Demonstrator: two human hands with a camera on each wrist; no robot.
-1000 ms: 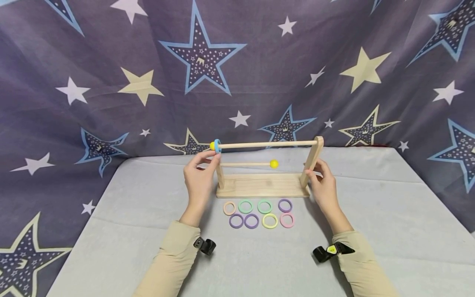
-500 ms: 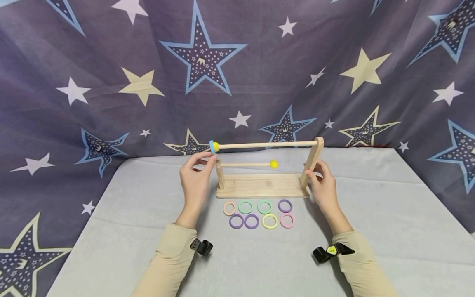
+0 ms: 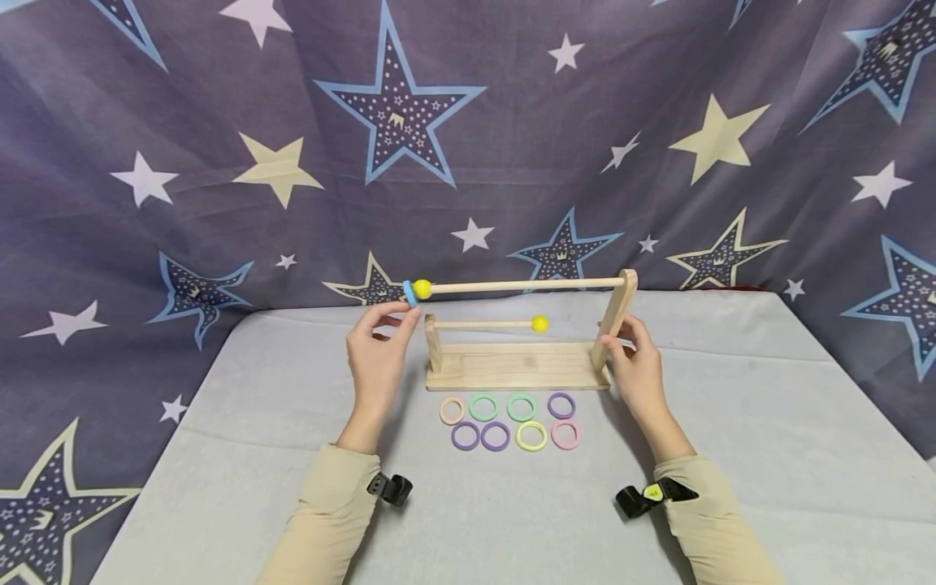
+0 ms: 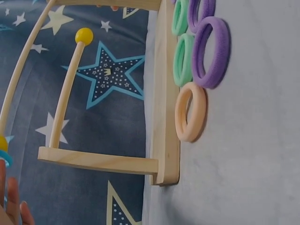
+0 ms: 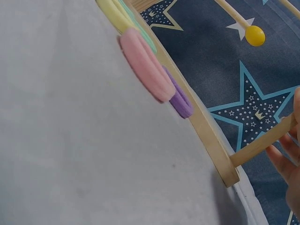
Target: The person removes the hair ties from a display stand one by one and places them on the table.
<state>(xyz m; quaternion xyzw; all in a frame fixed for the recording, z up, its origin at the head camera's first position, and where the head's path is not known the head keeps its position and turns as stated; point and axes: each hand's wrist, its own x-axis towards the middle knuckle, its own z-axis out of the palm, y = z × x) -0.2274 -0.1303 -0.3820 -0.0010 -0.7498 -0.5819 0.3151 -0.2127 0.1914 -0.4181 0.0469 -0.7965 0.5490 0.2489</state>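
Between thumb and fingers my left hand [image 3: 378,353] pinches a blue hair tie [image 3: 410,293]. The tie is just left of the yellow ball [image 3: 422,289] that caps the upper rod [image 3: 526,285] of a wooden rack [image 3: 517,367]. In the left wrist view only the fingertips and part of the blue hair tie [image 4: 5,158] show at the left edge. My right hand [image 3: 638,357] grips the rack's taller right post [image 3: 616,315], thumb in front and fingers behind. A shorter rod [image 3: 483,324] with its own yellow ball [image 3: 539,323] runs from the left post.
Several hair ties lie in two rows in front of the rack, among them a peach one [image 3: 452,410], a yellow one [image 3: 531,436] and a pink one [image 3: 565,434]. A star-patterned cloth [image 3: 468,122] hangs behind the grey-covered table [image 3: 512,520].
My left hand has drawn the blue hair tie leftward, from around the upper rod's end over the yellow ball and off it. The right hand stays on the post.
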